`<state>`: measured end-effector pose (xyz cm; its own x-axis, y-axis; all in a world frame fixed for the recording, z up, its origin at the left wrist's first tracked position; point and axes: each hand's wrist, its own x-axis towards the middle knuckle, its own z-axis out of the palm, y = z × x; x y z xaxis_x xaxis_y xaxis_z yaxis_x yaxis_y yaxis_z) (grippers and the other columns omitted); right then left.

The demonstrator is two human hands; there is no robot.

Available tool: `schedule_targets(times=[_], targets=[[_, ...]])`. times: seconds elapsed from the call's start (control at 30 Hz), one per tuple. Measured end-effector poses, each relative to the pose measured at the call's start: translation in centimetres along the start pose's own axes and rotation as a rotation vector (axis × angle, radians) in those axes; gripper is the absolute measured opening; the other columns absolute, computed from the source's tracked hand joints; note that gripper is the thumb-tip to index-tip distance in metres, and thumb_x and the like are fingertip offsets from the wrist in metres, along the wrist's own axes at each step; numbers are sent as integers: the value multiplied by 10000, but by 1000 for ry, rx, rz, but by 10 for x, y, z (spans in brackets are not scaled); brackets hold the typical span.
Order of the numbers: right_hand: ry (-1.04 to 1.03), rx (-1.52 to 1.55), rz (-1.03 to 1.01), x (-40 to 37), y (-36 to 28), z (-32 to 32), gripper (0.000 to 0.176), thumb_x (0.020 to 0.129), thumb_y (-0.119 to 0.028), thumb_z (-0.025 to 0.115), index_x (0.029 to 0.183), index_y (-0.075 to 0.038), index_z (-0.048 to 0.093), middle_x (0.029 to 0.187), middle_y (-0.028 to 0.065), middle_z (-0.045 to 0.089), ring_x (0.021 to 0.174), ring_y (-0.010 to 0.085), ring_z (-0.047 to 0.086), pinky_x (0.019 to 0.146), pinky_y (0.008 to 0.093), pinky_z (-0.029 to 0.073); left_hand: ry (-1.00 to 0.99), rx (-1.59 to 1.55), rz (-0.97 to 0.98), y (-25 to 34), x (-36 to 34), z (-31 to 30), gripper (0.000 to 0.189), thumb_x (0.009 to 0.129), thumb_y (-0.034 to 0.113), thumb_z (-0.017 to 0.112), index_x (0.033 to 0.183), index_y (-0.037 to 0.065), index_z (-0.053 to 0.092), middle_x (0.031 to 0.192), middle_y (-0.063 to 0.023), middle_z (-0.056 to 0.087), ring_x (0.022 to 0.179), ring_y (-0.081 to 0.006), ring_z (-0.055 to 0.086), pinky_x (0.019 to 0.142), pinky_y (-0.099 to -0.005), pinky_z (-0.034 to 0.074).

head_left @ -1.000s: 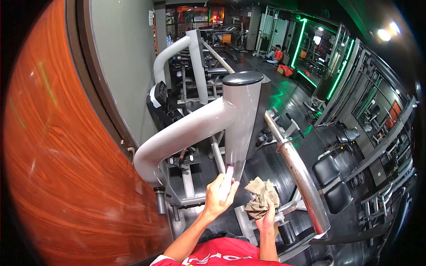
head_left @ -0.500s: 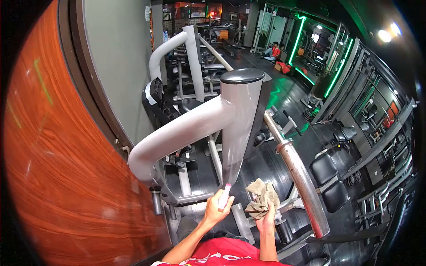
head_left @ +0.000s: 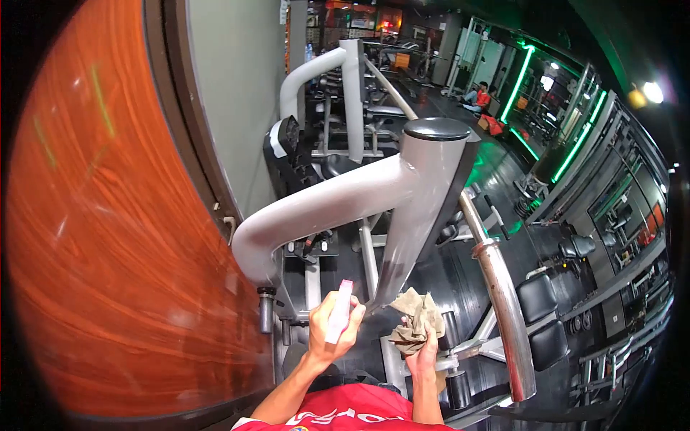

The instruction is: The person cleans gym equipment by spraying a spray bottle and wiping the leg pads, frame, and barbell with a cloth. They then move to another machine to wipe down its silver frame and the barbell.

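Observation:
My left hand is closed around a slim white bottle with a pink top, which points up and slightly right. My right hand grips a crumpled, greenish-beige cloth, its loose folds sticking out above the fingers. Just beyond both hands rises the thick grey frame of a gym machine, with a bent tube and a black end cap. Neither hand visibly touches the frame. A worn metal bar sleeve slopes down to the right of the cloth.
A glossy wood-grain door stands close on my left. Black padded seats and racks line the right side. A person in a red top sits on the floor far back, near green light strips.
My view has turned left, so the machine sits further right in it. My left hand has moved left with the bottle, showing more of its side. The cloth stays in my right hand.

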<state>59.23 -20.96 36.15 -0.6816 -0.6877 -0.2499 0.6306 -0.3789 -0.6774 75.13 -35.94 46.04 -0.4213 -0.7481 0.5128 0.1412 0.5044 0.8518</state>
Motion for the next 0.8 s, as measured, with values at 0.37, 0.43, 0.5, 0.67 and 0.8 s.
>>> schedule_targets(times=[0.37, 0.43, 0.5, 0.67, 0.8], targets=[[-104, -55, 156, 17, 21, 12, 467, 973, -270, 470, 1374, -31, 449, 1223, 149, 614, 1065, 269, 644, 822, 443, 570, 414, -70, -233, -29, -66, -46, 127, 919, 57, 627, 859, 31, 519, 638, -51, 601, 499, -116, 600, 463, -255, 465], [-123, -60, 182, 20, 22, 19, 469, 973, -270, 473, 1376, -32, 445, 1228, 148, 612, 1067, 271, 643, 821, 445, 571, 436, -53, -271, -37, -80, -56, 120, 919, 55, 625, 867, 28, 520, 654, -52, 607, 502, -115, 599, 462, -254, 464], [-138, -41, 210, 26, 27, 21, 473, 970, -271, 483, 1380, -39, 442, 1234, 145, 606, 1066, 269, 640, 812, 455, 571, 464, -50, -317, -39, -89, -62, 114, 919, 49, 619, 874, 24, 518, 676, -50, 614, 501, -111, 593, 458, -249, 462], [-176, -73, 275, 34, 32, 26, 479, 968, -288, 494, 1375, -42, 446, 1211, 144, 618, 1048, 266, 643, 804, 449, 570, 562, 41, -330, -55, -104, -69, 117, 919, 48, 620, 853, 34, 525, 627, -48, 587, 483, -115, 585, 449, -261, 456], [-185, -183, 266, 34, 34, 34, 517, 932, -386, 552, 1371, -117, 494, 1220, 115, 626, 1053, 253, 627, 850, 476, 534, 596, 45, -424, -76, -123, -68, 120, 923, 78, 633, 844, 50, 546, 568, -30, 560, 456, -117, 571, 443, -281, 450]])
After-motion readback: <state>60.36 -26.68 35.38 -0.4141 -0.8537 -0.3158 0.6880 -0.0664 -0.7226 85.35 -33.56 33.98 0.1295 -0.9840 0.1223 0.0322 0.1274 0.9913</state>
